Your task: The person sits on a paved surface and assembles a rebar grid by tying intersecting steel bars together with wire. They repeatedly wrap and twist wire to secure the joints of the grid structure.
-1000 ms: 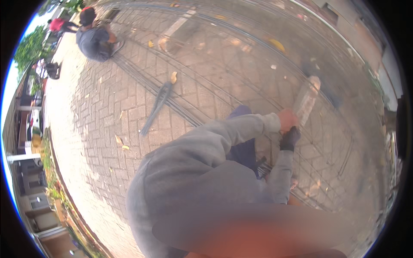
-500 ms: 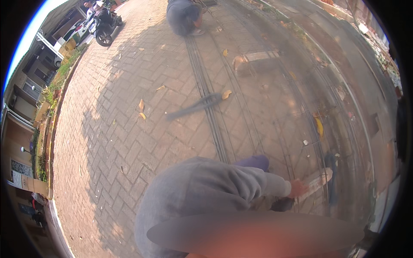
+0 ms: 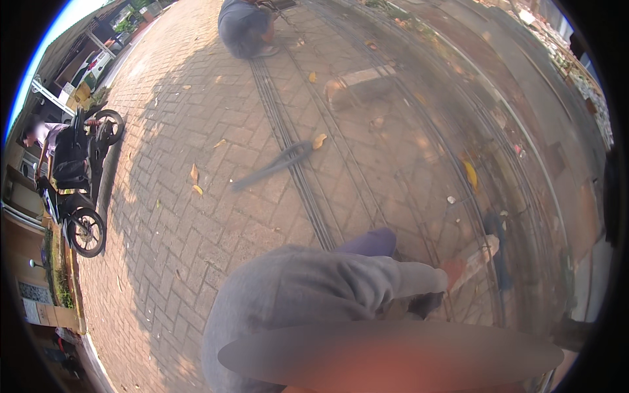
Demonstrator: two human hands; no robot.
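My left arm, in a grey sleeve, reaches across the lower middle to the right. My left hand (image 3: 453,271) is at the near end of a pale, blurred block (image 3: 477,257), among thin dark rods. Its fingers are smeared, so their grip does not show. A dark blue strip (image 3: 500,252) stands by the block's far end. Below the hand is a dark shape (image 3: 426,303) that I cannot make out. My right hand is not in view. Left of the block shows a purple-blue knee (image 3: 371,242). Long dark rods (image 3: 288,147) run away from it over the paving.
A dark looped bar (image 3: 278,165) lies across the rods. Another pale block (image 3: 360,78) lies farther off. A crouching person (image 3: 244,29) is at the rods' far end. At left, a person sits on a motorcycle (image 3: 82,177) beside the planted kerb. Dry leaves dot the paving.
The motorcycle and rider have come much nearer along the left side. The view has shifted slightly, moving the rods and crouching person leftward. My left hand stays at the block.
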